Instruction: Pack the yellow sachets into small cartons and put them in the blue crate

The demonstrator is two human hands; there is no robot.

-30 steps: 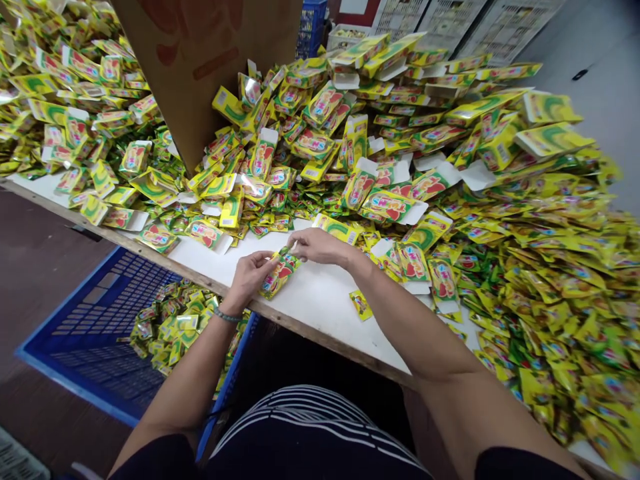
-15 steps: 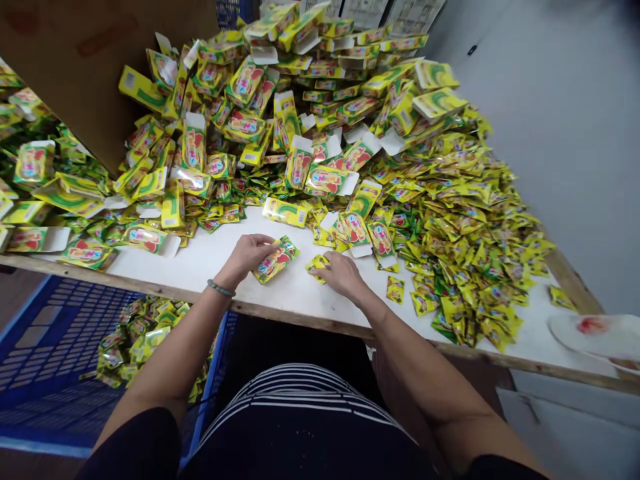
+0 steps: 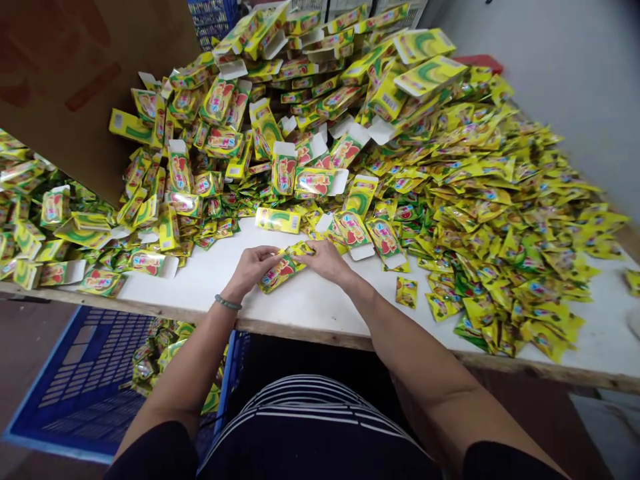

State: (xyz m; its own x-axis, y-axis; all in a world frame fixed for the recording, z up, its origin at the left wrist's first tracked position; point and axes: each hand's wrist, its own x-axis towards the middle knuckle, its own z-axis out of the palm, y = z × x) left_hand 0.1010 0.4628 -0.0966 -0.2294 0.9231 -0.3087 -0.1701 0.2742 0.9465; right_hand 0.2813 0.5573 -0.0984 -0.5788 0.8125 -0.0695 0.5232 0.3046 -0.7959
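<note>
Near the front edge of the white table (image 3: 320,308), my left hand (image 3: 255,268) grips a small yellow and green box (image 3: 279,275) that lies tilted on the surface. My right hand (image 3: 326,260) pinches a small yellow packet (image 3: 300,251) at the upper right end of that box. Packet and box overlap, and the fingers partly hide both. Just behind my hands lies a yellow box (image 3: 278,221). A single yellow packet (image 3: 407,292) rests to the right of my right hand.
Boxes, many with white flaps out, form a tall heap (image 3: 310,100) at the back. Yellow packets (image 3: 500,233) are piled on the right. A brown carton (image 3: 95,87) stands at the back left. Below the table's left edge is a blue crate (image 3: 75,400) holding boxes.
My right hand has moved left with the yellow packet, from apart from the box to its upper right end. My left hand still holds the box. The camera view has shifted.
</note>
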